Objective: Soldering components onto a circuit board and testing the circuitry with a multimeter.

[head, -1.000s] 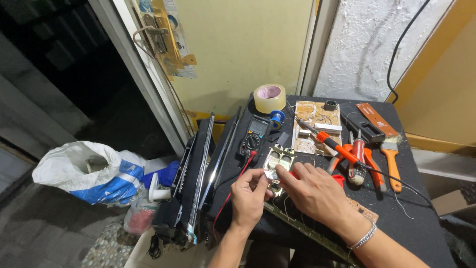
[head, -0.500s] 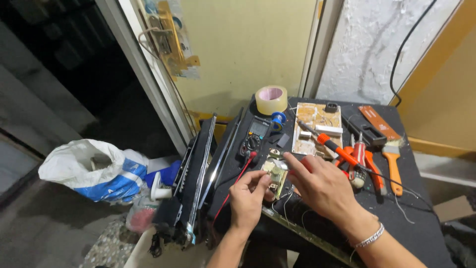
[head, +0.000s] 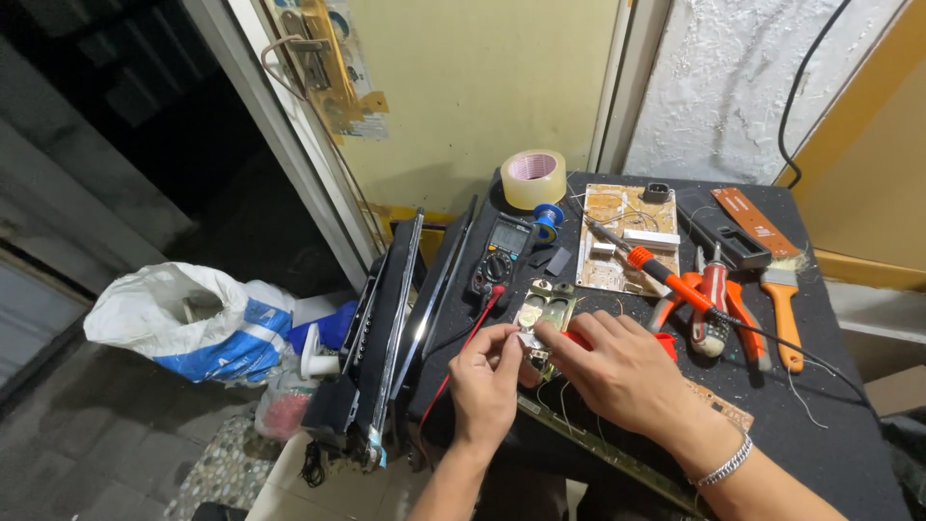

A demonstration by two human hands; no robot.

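- The left hand (head: 485, 384) and right hand (head: 622, 371) meet over a small circuit board (head: 540, 318) near the front-left part of the black table (head: 849, 425); both pinch the board's lower end between fingertips, the left from its left side, the right from its right.
- The board lies tilted, its upper end toward the multimeter (head: 502, 253), which sits just beyond it; a red probe lead (head: 463, 352) runs down past the left hand toward the table's left edge.
- Left of the hands, thin dark panels (head: 391, 328) stand on edge along the table's left side, leaving little room there.
- Right of the right hand lie an orange-handled soldering iron (head: 666, 275), pliers (head: 714, 309) and a paintbrush (head: 781, 309), close together.
- At the back edge sit a roll of tape (head: 533, 178) and a larger tan circuit board (head: 627, 236).
- A long metal strip (head: 617, 453) runs along the front edge under the right wrist.
- Bare tabletop shows at the front-right corner.
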